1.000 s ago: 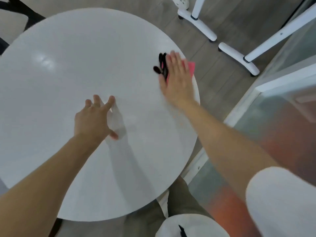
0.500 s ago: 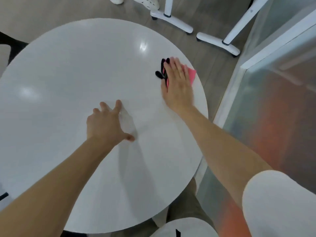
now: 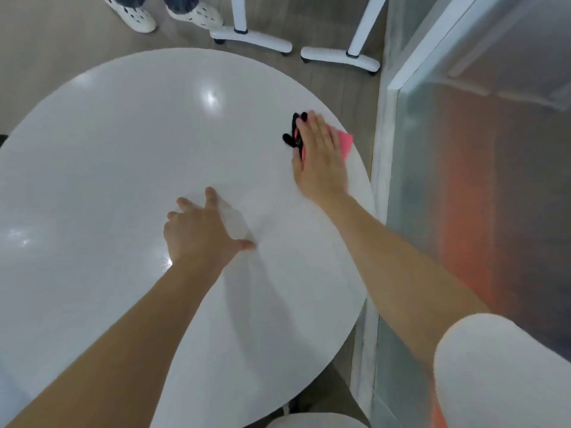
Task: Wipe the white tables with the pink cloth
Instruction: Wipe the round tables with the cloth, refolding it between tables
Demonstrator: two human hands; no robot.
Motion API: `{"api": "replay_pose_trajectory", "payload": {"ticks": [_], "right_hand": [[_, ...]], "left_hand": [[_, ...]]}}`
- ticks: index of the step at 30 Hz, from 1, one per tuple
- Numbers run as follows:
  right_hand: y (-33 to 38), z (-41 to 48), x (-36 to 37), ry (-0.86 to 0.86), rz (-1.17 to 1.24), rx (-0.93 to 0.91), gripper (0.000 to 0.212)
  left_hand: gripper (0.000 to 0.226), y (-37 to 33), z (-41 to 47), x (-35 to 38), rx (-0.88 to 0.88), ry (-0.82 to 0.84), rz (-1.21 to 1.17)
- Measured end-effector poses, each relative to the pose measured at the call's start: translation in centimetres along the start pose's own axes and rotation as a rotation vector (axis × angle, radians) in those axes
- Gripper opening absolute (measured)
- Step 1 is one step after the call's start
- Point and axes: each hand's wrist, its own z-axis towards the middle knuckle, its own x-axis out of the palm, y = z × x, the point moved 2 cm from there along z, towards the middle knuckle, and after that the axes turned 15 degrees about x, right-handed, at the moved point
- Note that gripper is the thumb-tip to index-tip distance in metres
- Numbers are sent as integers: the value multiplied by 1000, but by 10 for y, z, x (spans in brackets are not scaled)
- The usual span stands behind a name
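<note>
pink cloth (image 3: 345, 144) mostly under right hand (image 3: 319, 163), white table (image 3: 123, 156) cut off left, shoes (image 3: 197, 13) cropped at top

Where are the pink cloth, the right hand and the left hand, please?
pink cloth (image 3: 344, 143): head view, on the corner that shows beside the hand.
right hand (image 3: 321, 159): head view, on the back of the hand.
left hand (image 3: 197, 230): head view, on the back of the hand.

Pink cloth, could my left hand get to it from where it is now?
Probably yes. The left hand rests mid-table, with only bare white table between it and the pink cloth near the right edge. The right hand covers most of the cloth, though.
</note>
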Motion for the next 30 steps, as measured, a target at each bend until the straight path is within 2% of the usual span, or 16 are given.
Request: {"api": "replay_pose_trajectory", "payload": {"ticks": [2, 4, 6, 7, 8, 11, 13, 15, 17, 19, 21, 23, 24, 27, 30], "right_hand": [[11, -92, -9, 73, 40, -129, 61], [4, -175, -24, 208, 40, -334, 60], [-19, -189, -32, 299, 23, -504, 58], [-31, -166, -30, 282, 18, -524, 57], [-38, -130, -27, 219, 13, -470, 55], [-44, -16, -18, 37, -9, -83, 55], [-39, -2, -11, 15, -44, 94, 61], [-30, -48, -10, 14, -24, 108, 61], [-25, -134, -19, 29, -2, 71, 59], [-22, -224, -28, 107, -5, 39, 57], [-26, -258, -34, 112, -9, -20, 55], [-38, -218, -31, 68, -34, -23, 53], [-43, -180, -29, 15, -48, 32, 53], [-53, -85, -22, 6, -72, 259, 60], [-51, -111, -16, -17, -73, 292, 61]], "left_hand": [[139, 0, -2, -2, 7, 7, 19], [140, -1, -3, -2, 20, 22, 30], [141, -2, -3, 0, 40, 42, 55], [142, -2, -1, 1, 46, 51, 80], [144, -1, 1, 2, 49, 58, 103], [145, 2, 5, 6, 71, 23, 108], [144, 1, 6, 4, 87, -9, 118], [138, 5, 4, 8, 103, -25, 143], [120, 9, -9, 17, 177, -116, 151], [91, 15, -31, 30, 380, -302, 147], [66, 22, -50, 51, 644, -449, 82], [55, 28, -64, 71, 829, -521, 24], [52, 28, -66, 77, 880, -539, -13], [49, 31, -64, 87, 903, -576, -75], [50, 32, -61, 91, 887, -574, -48]]}}
